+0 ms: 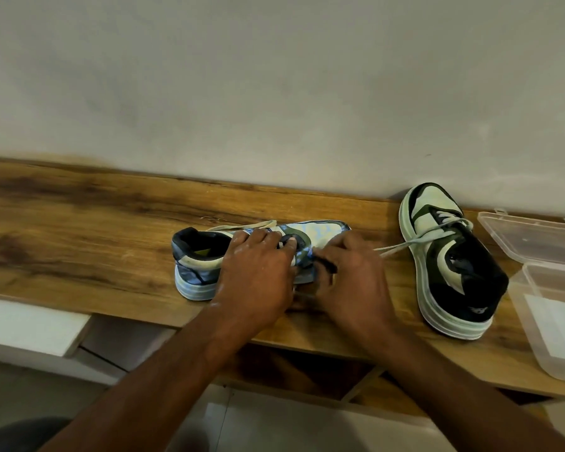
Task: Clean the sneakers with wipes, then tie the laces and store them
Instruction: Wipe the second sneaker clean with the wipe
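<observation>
A green, white and black sneaker (203,259) lies across the wooden shelf (79,223), heel to the left, toe to the right. My left hand (258,275) lies over its middle with fingers curled on the laces (242,227). My right hand (353,275) is beside it at the toe end, fingers curled down around the lace area; what they pinch is hidden. The second sneaker (450,265) stands to the right, toe toward the wall, one loose lace trailing toward my right hand.
An open clear plastic box (548,308) with its lid folded back sits at the far right, something white lying inside. A plain wall runs behind the shelf. White panels and floor show below the shelf's front edge.
</observation>
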A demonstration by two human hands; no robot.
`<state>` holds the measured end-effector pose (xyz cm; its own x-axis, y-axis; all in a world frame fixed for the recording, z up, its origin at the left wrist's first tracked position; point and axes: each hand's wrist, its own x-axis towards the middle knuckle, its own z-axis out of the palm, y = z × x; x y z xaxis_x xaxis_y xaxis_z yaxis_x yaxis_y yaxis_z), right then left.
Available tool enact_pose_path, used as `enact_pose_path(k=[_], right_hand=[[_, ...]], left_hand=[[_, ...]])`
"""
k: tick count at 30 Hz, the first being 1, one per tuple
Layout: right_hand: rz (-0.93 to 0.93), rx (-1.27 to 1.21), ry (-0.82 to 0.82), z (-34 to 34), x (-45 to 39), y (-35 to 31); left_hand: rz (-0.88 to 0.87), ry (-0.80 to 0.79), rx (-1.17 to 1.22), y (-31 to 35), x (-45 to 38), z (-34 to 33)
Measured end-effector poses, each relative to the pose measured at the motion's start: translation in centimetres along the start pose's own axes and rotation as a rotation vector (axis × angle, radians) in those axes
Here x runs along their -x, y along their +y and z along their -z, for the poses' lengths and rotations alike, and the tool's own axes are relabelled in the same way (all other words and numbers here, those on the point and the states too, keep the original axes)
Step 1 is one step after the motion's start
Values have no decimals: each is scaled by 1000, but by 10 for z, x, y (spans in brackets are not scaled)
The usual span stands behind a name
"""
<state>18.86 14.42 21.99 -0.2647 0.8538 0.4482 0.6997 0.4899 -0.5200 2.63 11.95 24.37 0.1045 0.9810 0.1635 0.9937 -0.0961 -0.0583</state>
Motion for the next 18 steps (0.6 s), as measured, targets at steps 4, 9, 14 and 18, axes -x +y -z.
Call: enact_pose_path(k=[4,9,14,18], right_hand=[[29,4,8,6,-8,5],[-118,-79,102,20,-22,19],[-19,11,8,5,-6,-5],[64,-17,-9,6,-5,-12]], left_hand=[[2,-5,1,-1,0,1],[-3,1,3,-1,1,0],[8,-26,9,0,1,1],[3,-31,10,0,1,3]])
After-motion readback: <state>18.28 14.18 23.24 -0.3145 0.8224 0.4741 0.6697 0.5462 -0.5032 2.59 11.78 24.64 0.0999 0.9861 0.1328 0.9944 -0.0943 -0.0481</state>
